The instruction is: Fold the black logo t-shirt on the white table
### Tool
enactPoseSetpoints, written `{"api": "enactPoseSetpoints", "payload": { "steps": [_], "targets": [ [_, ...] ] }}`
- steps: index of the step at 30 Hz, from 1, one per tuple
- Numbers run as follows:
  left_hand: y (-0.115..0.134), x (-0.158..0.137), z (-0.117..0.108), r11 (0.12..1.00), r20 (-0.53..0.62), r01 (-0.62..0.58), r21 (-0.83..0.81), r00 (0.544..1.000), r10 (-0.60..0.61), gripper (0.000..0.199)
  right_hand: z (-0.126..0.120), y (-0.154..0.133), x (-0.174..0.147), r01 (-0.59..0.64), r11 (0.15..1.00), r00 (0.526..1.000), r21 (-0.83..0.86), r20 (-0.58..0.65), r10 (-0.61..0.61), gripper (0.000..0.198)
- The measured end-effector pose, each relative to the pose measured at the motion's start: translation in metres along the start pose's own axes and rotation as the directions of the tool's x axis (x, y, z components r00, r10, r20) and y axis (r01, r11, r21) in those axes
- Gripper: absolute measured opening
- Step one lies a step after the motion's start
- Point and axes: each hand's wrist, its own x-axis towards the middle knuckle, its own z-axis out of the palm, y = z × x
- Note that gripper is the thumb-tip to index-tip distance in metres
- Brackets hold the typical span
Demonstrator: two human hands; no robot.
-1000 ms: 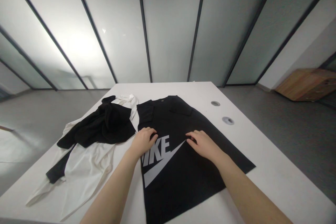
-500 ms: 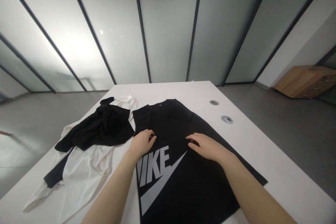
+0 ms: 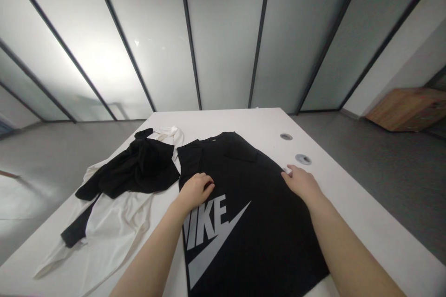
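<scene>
A black T-shirt (image 3: 244,181) with large grey lettering and a grey swoosh lies spread out before me, its neckline facing away. On its left part, above the lettering, my left hand (image 3: 197,189) rests with bent fingers and the thumb a little apart. My right hand (image 3: 303,182) is at the shirt's right edge, thumb and fingers closed on the fabric there. A small pale patch shows between those fingers; I cannot make out what it is. One folded-in sleeve (image 3: 190,158) shows at the upper left of the shirt.
Left of the T-shirt, a crumpled black garment (image 3: 139,167) lies over a white garment (image 3: 114,222). Two round inserts, one nearer (image 3: 303,159) and one farther (image 3: 286,137), sit in the white table (image 3: 351,213). Frosted glass panels (image 3: 226,32) stand beyond; a wooden cabinet (image 3: 407,109) is at right.
My right hand has moved right, from the middle of the T-shirt to its right edge. The shirt's lower right corner no longer shows beyond my forearm. My left hand has barely moved.
</scene>
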Motion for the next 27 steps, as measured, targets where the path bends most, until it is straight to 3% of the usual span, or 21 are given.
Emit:
{"api": "enactPoseSetpoints", "payload": {
  "steps": [4, 8, 12, 19, 23, 27],
  "targets": [
    [-0.002, 0.0, 0.001, 1.0, -0.001, 0.001, -0.014, 1.0, -0.001, 0.018, -0.002, 0.007, 0.005, 0.019, 0.999, 0.996, 0.033, 0.082, -0.021, 0.035],
    [-0.001, 0.0, 0.002, 1.0, -0.012, 0.001, -0.008, 1.0, -0.001, 0.017, -0.003, 0.005, 0.004, 0.064, 0.995, 0.995, 0.072, 0.067, -0.069, 0.024],
    [-0.001, 0.0, 0.003, 1.0, -0.019, 0.001, 0.001, 1.0, -0.001, 0.018, -0.006, -0.002, -0.003, 0.063, 0.992, 0.997, 0.113, 0.038, -0.068, 0.025],
    [0.001, 0.003, 0.003, 0.996, -0.057, 0.045, -0.076, 0.997, -0.05, 0.022, -0.009, 0.006, -0.004, 0.056, 0.99, 0.989, 0.13, 0.129, -0.073, 0.037],
    [0.01, 0.005, 0.004, 0.976, -0.092, 0.068, -0.206, 0.992, -0.088, 0.022, -0.014, 0.001, -0.007, 0.132, 0.981, 0.986, 0.14, 0.081, -0.144, 0.033],
    [0.021, 0.008, 0.009, 0.94, -0.096, 0.062, -0.336, 0.99, -0.1, 0.023, -0.026, -0.026, -0.026, 0.255, 0.932, 0.962, 0.256, 0.027, -0.271, 0.031]
  ]
}}
